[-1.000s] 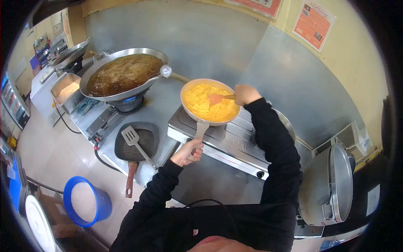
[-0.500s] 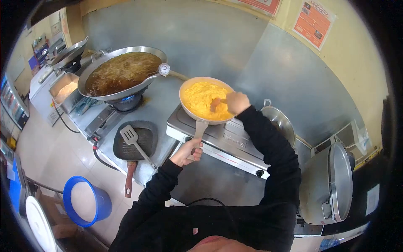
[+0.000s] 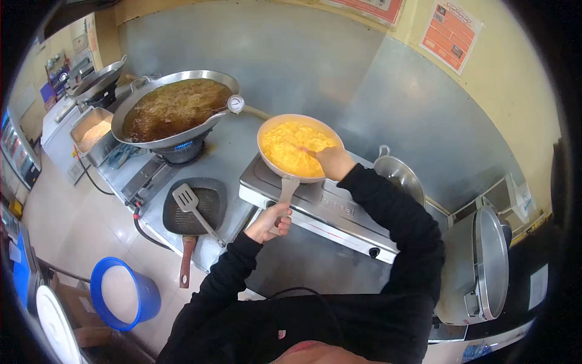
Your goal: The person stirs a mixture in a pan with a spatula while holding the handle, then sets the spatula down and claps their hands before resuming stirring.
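My left hand is wrapped round the handle of a light frying pan, which sits on a silver gas stove. Yellow scrambled egg fills much of the pan. Over the pan's right side is my right hand, its fingers closed and pointing down at the egg. A reddish-brown utensil was in it earlier; now the hand hides nearly all of what it holds.
A large wok of bubbling oil with a thermometer stands at the back left. Nearer are a square grill pan and slotted spatula. Right are a metal pot and big lidded pot. A blue bucket is lower left.
My right hand has moved a little left and down, lower over the pan, and the utensil is now mostly hidden. My left hand still grips the handle.
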Motion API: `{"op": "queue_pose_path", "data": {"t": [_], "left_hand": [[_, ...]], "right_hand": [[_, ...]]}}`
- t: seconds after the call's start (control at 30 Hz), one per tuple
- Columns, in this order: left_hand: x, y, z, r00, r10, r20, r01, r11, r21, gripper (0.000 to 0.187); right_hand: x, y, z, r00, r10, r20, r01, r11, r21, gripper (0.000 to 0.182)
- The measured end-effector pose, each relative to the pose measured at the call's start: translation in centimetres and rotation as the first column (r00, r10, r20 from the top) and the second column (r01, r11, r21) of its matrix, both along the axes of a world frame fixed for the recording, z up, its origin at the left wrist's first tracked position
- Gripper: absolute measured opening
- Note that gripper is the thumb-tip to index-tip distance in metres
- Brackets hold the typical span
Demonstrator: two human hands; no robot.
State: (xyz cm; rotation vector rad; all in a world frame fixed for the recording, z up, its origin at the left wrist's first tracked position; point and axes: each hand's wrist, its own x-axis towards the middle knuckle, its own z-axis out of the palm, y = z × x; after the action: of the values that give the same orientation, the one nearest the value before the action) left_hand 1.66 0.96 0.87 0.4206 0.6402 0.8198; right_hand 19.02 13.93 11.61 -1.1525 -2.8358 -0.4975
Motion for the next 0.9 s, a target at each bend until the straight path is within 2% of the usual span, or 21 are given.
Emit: {"op": "queue_pose_path", "data": {"t": [0.1, 0.17, 0.23, 0.33, 0.43, 0.47, 0.53, 0.63, 0.73, 0.83, 0.9], "left_hand": [[-0.1, 0.1, -0.2, 1.0, -0.01, 0.003, 0.01, 1.0, -0.008, 0.025], [0.0, 0.1, -0.1, 1.0, -0.009, -0.004, 0.009, 1.0, -0.015, 0.024], [-0.1, 0.0, -0.1, 1.0, -0.008, 0.005, 0.008, 1.0, -0.018, 0.025], [0.0, 0.0, 0.1, 1.0, -0.012, 0.012, 0.012, 1.0, -0.016, 0.025], [0.0, -0.3, 0.7, 1.0, -0.011, -0.018, 0.011, 1.0, -0.024, 0.025], [0.0, -0.3, 0.7, 1.0, -0.015, -0.018, 0.015, 1.0, -0.027, 0.025], [-0.2, 0.0, 0.3, 0.999, -0.035, 0.005, 0.035, 0.999, -0.022, 0.025], [-0.5, 0.1, 0.5, 0.999, -0.051, -0.013, 0.051, 0.998, -0.023, 0.024], [-0.7, 0.3, 0.7, 0.998, -0.053, -0.039, 0.053, 0.999, -0.011, 0.023], [-0.6, 0.5, 0.8, 0.997, -0.055, -0.054, 0.054, 0.998, -0.021, 0.024], [-0.5, 0.3, 1.1, 0.998, -0.039, -0.053, 0.038, 0.999, -0.022, 0.025]], "right_hand": [[1.7, -2.3, 5.5, 0.982, -0.033, 0.186, 0.059, 0.989, -0.138, 0.028], [3.5, -0.7, 7.6, 0.962, -0.219, 0.161, 0.249, 0.948, -0.198, 0.03], [4.6, -0.9, 10.3, 0.942, -0.334, -0.016, 0.321, 0.916, -0.241, 0.019], [6.6, 2.1, 10.0, 0.901, -0.432, -0.042, 0.419, 0.891, -0.175, 0.027], [6.3, 4.0, 9.5, 0.782, -0.623, 0.001, 0.574, 0.72, -0.391, 0.041], [6.3, 5.0, 8.7, 0.779, -0.627, 0.006, 0.575, 0.71, -0.406, 0.045], [6.4, 7.8, 5.8, 0.777, -0.629, 0.013, 0.571, 0.697, -0.433, 0.053], [6.7, 13.6, 1.0, 0.778, -0.627, -0.049, 0.504, 0.668, -0.547, 0.051], [5.1, 14.1, 0.4, 0.844, -0.523, -0.118, 0.369, 0.726, -0.581, 0.022], [4.1, 12.4, 1.7, 0.918, -0.37, -0.145, 0.218, 0.773, -0.596, 0.033], [4.0, 11.5, 1.3, 0.983, -0.078, -0.164, 0.009, 0.922, -0.387, 0.035]]}}
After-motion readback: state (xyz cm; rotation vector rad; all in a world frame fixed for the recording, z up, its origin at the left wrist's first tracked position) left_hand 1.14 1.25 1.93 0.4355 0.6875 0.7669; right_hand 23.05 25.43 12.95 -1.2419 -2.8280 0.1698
